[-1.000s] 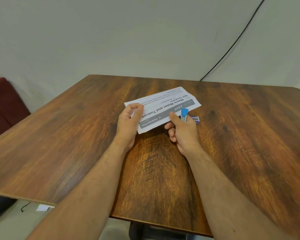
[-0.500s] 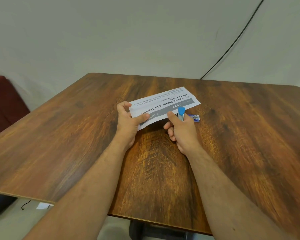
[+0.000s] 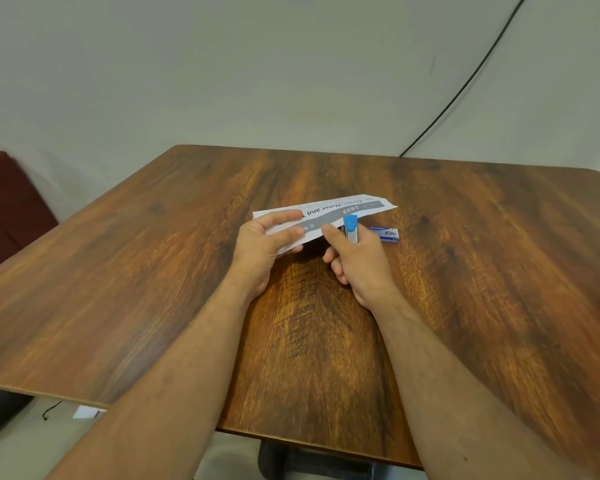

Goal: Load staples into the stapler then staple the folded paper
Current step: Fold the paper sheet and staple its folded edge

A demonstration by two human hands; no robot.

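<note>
I see left hand [image 3: 262, 242] fingers pinching folded paper [image 3: 329, 213] off surface [image 3: 153, 271], so stapler [image 3: 350, 230], gripped in right hand [image 3: 355, 261], reaches edge.

Most of the stapler [image 3: 350, 230] is hidden inside the right hand [image 3: 355, 259]. The small print on the paper [image 3: 329, 211] is unreadable.

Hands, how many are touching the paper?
1. The left hand holds the paper by its near left end. The right hand grips the stapler at the paper's near edge; whether its fingers also touch the paper can't be told.
</note>
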